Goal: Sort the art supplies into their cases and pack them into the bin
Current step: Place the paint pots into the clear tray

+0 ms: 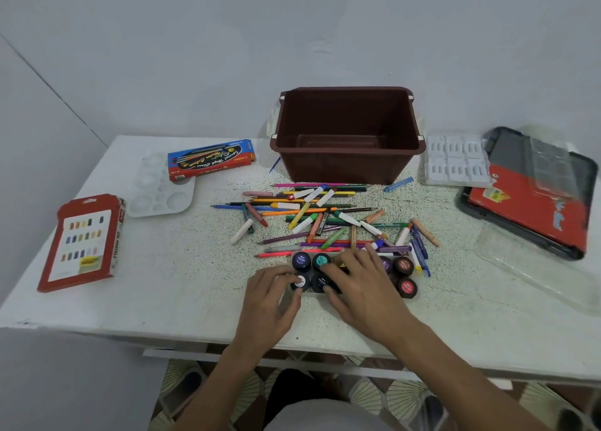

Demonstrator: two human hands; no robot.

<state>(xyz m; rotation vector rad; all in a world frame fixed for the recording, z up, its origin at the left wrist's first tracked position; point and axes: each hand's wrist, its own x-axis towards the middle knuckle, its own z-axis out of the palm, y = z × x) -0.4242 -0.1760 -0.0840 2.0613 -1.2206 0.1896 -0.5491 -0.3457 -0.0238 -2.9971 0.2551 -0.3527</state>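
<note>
Several small paint pots (403, 265) with dark lids stand in two rows at the table's near middle. My left hand (273, 295) pinches the white-topped pot (300, 281) at the left end. My right hand (361, 284) lies over the middle pots, fingers curled down onto a dark one (320, 282). Behind them lies a loose pile of coloured pencils, markers and oil pastels (312, 219). The brown bin (348, 135) stands empty at the back. A pencil box (211, 159) and an oil pastel box (83, 242) lie at the left.
A white mixing palette (159, 190) sits by the pencil box. At the right lie a white moulded tray (455, 161), a red and black case (533, 193) and a clear plastic lid (533, 274). A blue marker (398, 183) lies beside the bin.
</note>
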